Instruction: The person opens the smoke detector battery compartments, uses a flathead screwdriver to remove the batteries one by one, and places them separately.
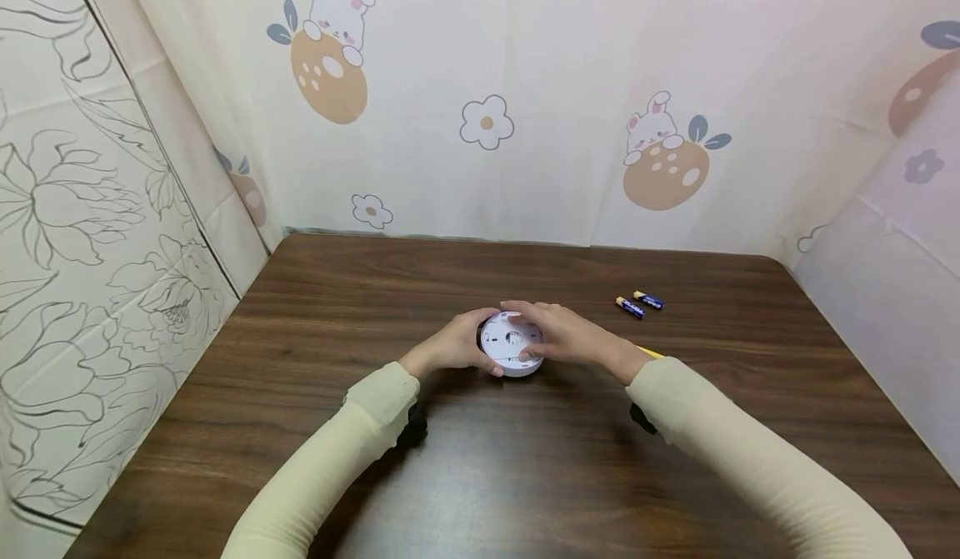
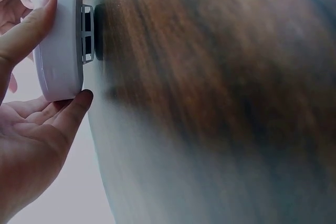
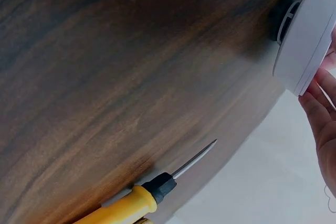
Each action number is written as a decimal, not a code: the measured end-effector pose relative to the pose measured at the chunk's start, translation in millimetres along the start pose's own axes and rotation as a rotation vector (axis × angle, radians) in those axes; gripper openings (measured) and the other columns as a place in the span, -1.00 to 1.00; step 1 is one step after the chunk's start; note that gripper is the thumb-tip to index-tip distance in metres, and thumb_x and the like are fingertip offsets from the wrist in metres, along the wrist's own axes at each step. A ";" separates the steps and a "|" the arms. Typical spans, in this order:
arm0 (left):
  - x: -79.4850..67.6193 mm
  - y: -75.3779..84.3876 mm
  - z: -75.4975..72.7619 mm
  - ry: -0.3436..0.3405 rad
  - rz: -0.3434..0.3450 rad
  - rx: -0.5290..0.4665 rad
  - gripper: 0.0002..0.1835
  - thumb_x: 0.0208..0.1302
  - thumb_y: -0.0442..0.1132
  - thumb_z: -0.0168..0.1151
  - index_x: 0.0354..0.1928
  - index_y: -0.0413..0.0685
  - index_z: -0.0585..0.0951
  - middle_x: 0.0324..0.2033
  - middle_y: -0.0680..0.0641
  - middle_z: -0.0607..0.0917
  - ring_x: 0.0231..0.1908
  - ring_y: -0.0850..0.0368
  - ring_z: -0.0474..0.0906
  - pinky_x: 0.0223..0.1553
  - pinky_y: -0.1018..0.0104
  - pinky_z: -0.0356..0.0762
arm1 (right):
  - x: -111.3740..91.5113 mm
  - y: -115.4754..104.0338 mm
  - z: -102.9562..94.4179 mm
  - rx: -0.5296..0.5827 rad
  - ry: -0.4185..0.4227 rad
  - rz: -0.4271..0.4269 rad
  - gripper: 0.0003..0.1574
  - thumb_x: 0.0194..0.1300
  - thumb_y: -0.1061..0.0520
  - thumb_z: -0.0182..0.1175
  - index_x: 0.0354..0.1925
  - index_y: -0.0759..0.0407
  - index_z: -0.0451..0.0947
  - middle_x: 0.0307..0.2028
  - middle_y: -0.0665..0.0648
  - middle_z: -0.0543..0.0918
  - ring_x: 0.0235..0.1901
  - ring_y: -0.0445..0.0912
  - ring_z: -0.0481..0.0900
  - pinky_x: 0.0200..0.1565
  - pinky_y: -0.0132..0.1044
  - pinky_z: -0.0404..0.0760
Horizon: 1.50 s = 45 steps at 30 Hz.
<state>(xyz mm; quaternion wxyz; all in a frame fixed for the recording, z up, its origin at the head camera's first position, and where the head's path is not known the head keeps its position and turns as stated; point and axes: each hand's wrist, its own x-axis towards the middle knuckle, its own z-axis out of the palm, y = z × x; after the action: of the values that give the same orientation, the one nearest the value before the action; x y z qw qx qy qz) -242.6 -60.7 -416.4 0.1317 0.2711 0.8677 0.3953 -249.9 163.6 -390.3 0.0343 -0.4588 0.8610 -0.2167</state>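
A round white smoke detector (image 1: 497,344) is held over the middle of the table, its backplate facing up. Its slotted vent side faces down, close over the wood in the left wrist view. My left hand (image 1: 459,346) grips the detector's left side, thumb at the near edge and fingers at the far side. From the right, my right hand (image 1: 567,336) reaches across the backplate; its fingers bend over the far rim and the thumb rests on the plate. In the right wrist view, that hand's fingers (image 3: 318,106) are at the white rim.
Two blue-and-cream batteries (image 1: 630,307) lie on the brown wooden table (image 1: 360,292), right of the hands. A yellow-handled screwdriver (image 3: 123,205) with a black collar lies beneath the right forearm, mostly hidden in the head view. A patterned curtain (image 1: 555,59) hangs behind the table.
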 end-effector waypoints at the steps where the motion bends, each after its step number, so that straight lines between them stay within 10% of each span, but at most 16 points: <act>1: 0.1 -0.3 0.2 0.001 -0.001 0.001 0.04 -0.19 -0.19 0.62 0.34 -0.33 0.24 0.18 -0.20 0.45 0.12 0.04 0.39 0.16 0.17 0.31 | 0.1 0.9 0.7 0.006 0.000 -0.003 -0.07 0.11 0.10 0.40 0.34 0.29 0.20 0.10 0.22 0.57 0.06 0.12 0.50 0.05 0.03 0.46; 45: -0.7 -0.7 -2.3 -0.013 0.007 -0.024 0.03 -0.17 -0.21 0.61 0.35 -0.33 0.23 0.20 -0.20 0.44 0.15 0.03 0.37 0.21 0.15 0.27 | 0.2 5.3 -7.0 0.147 -0.039 0.031 0.04 0.02 0.31 0.44 0.36 0.37 0.10 0.08 0.26 0.58 0.20 0.11 0.41 0.19 0.04 0.31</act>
<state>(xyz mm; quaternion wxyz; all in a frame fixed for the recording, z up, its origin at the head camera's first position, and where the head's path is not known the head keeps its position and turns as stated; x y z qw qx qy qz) -243.3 -62.9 -415.4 0.1390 0.2751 0.8611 0.4044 -256.0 168.4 -386.1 0.0881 -0.4457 0.8489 -0.2700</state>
